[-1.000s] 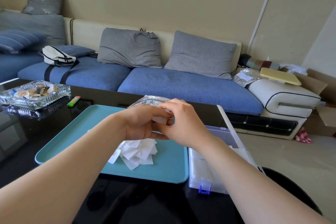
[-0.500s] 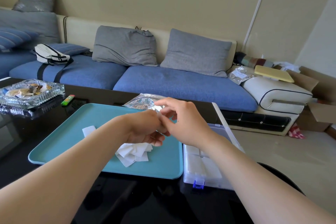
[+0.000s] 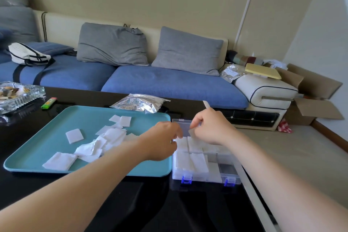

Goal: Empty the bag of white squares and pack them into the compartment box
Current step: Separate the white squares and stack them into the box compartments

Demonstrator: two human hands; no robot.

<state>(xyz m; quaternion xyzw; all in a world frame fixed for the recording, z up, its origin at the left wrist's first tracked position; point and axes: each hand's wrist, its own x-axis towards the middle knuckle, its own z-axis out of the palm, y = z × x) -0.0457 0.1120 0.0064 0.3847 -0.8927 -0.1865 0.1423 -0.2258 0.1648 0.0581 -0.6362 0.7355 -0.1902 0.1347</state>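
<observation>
Head view, down onto a black table point(image 3: 150, 203). Packing step in hand, judging by the layout. Foil bag point(image 3: 139, 102) lying flat beyond the teal tray point(image 3: 47, 137), apparently emptied. Loose heap of white squares point(image 3: 105, 141) on the tray, with more stacked in the left compartments of the clear compartment box point(image 3: 205, 177) just right of it. Right grip point(image 3: 211, 128) over the box's far row, thumb and fingertips clamped on one white square point(image 3: 192, 132). Left grip point(image 3: 160, 141) curled at the tray's right edge, close by that square; cannot tell whether clamped on anything. Next, probably: lower the pinched piece flat into a far compartment, release, reach back to the heap. Calls for keeping thin pieces aligned, then filling the seemingly empty near-right compartment.
</observation>
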